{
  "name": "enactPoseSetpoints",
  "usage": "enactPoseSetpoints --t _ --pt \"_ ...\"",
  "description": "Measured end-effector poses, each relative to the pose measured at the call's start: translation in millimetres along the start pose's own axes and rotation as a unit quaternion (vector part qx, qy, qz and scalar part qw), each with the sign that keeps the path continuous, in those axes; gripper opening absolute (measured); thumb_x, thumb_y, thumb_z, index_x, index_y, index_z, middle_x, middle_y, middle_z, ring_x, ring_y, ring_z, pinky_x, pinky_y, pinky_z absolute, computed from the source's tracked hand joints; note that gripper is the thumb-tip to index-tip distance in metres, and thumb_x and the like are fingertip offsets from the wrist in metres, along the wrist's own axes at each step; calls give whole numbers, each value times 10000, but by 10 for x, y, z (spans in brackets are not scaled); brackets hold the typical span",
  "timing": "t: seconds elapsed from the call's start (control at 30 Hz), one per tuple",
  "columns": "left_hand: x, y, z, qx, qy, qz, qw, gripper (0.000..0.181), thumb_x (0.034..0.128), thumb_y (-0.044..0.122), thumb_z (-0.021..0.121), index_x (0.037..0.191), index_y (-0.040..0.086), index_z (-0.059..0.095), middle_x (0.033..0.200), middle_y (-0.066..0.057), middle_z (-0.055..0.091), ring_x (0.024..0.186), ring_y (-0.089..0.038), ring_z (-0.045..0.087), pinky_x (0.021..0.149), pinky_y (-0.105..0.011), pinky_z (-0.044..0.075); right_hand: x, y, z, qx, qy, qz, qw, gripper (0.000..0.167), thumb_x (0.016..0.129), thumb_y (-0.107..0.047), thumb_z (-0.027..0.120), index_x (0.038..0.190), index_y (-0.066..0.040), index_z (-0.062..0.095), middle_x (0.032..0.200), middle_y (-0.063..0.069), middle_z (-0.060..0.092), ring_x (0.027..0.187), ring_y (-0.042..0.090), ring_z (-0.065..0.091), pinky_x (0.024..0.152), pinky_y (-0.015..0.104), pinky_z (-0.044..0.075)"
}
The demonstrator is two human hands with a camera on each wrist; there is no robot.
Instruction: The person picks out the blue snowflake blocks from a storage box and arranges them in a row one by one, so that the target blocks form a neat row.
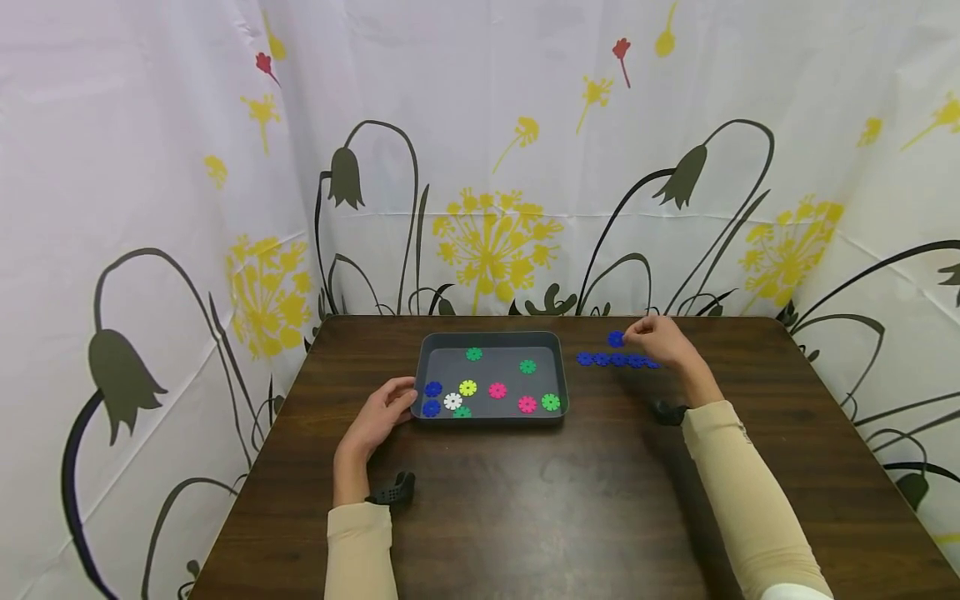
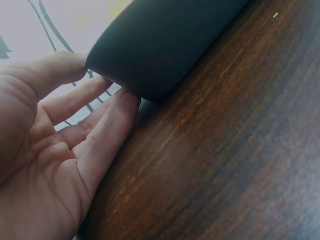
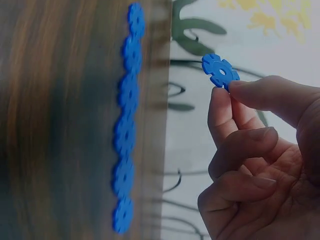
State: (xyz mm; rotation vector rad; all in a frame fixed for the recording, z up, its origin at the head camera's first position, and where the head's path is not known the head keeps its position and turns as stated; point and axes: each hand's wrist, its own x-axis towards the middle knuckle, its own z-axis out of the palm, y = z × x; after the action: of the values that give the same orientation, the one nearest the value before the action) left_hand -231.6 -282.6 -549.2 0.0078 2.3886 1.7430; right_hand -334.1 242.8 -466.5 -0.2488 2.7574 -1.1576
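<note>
Between thumb and fingertips, the right hand (image 1: 660,340) (image 3: 265,150) pinches a blue notched disc (image 1: 616,339) (image 3: 220,71), held up in the air. Below it on the table lies a row of several blue discs (image 1: 618,359) (image 3: 125,135), seen edge to edge in the right wrist view. The left hand (image 1: 377,417) (image 2: 60,135) touches the left end of a grey tray (image 1: 489,422) (image 2: 150,45), thumb at the rim and fingers against the outer wall. Inside the tray are two blue discs (image 1: 433,389) among others.
The tray also holds green (image 1: 528,367), pink (image 1: 497,390), yellow (image 1: 468,387) and white (image 1: 453,401) discs. The dark wooden table (image 1: 525,517) (image 2: 215,150) ends at the back against a patterned curtain (image 1: 480,150). Both wrists wear black devices.
</note>
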Motion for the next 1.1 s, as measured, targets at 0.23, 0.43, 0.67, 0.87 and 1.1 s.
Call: enactPoseSetpoints --t 0.23,0.43,0.67,0.87,1.1 --pt "6 4 9 -57 -5 -21 10000 545 1147 329 549 1604 54 442 1521 -247 567 1405 -383 579 1206 -549 472 -118 229 -169 -15 101 283 9995 341 1088 -224 605 1199 78 717 1162 212 699 875 208 544 742 326 485" --pt "-21 -3 -8 -65 -32 -42 10000 551 1149 327 542 1612 51 428 1538 -247 551 1418 -379 565 1207 -539 476 -161 429 -255 41 190 532 9984 381 1078 -222 587 1222 109 712 1222 275 728 956 236 599 759 292 497" --pt "7 16 -13 -79 -63 -46 9999 543 1149 334 542 1609 65 437 1539 -240 554 1419 -379 564 1209 -542 473 -274 724 -392 139 281 922 9952 459 1086 -265 555 1253 136 702 1194 240 745 988 238 581 772 293 486" --pt "10 34 -15 -50 -88 38 9999 546 1155 326 529 1616 53 425 1522 -251 549 1408 -385 567 1210 -552 475 -336 927 -450 518 399 1278 9896 460 1087 -305 537 1115 94 763 905 -31 751 817 121 581 708 245 490" --pt "-10 30 -8 -49 -128 28 9999 554 1158 324 522 1625 47 411 1523 -252 542 1415 -387 559 1212 -546 474 -362 1099 -416 1063 441 1715 9784 398 1091 -360 530 1050 -35 756 876 -120 739 666 89 529 586 260 448"
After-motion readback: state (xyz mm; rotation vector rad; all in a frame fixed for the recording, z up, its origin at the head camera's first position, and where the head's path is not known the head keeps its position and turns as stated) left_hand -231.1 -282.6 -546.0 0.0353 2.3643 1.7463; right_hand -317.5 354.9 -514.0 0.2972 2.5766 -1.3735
